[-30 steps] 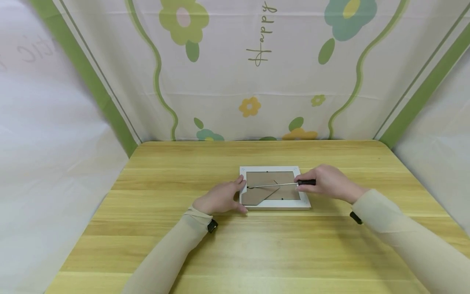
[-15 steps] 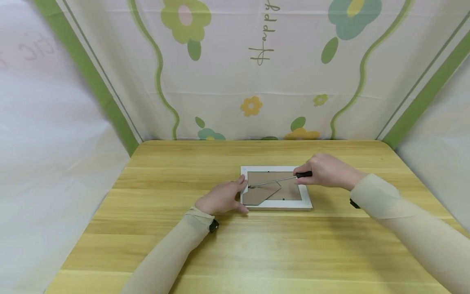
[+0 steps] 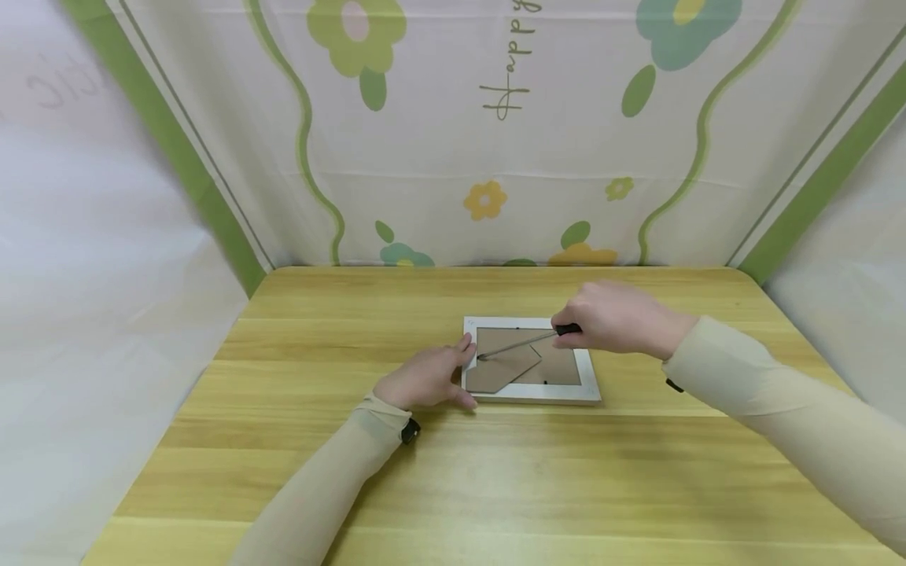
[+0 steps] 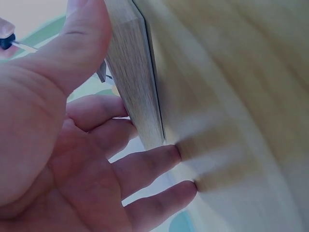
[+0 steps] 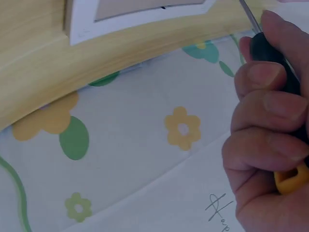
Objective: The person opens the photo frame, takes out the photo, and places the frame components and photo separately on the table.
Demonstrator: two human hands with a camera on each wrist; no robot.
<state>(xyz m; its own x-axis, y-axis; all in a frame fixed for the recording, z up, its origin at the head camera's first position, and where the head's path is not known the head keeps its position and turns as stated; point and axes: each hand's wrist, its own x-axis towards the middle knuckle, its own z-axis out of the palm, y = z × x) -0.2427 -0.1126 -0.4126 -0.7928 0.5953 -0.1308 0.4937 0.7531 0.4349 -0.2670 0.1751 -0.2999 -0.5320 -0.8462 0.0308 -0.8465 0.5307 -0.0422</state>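
A white picture frame (image 3: 531, 393) lies back side up on the table, its brown backboard (image 3: 559, 363) and folded stand leg (image 3: 495, 379) showing. My left hand (image 3: 428, 379) holds the frame's near left corner, thumb at the near side and fingertips at the left edge. In the left wrist view two fingertips (image 4: 186, 191) reach the tabletop. My right hand (image 3: 609, 316) grips the dark handle of a screwdriver (image 3: 520, 343). Its metal shaft slants down left across the backboard, with the tip at the left inner edge. The right wrist view shows a yellow handle end (image 5: 291, 179).
The wood-grain table (image 3: 453, 487) stretches around the frame. A white curtain (image 3: 425, 141) with printed flowers hangs along the table's back edge, and pale cloth (image 3: 127, 259) hangs at both sides. Small dark tabs (image 3: 546, 383) sit along the backboard's edges.
My right hand has risen and moved left and away from me, tilting the screwdriver more steeply while its tip stays at the left inner edge. The left hand and frame keep their place.
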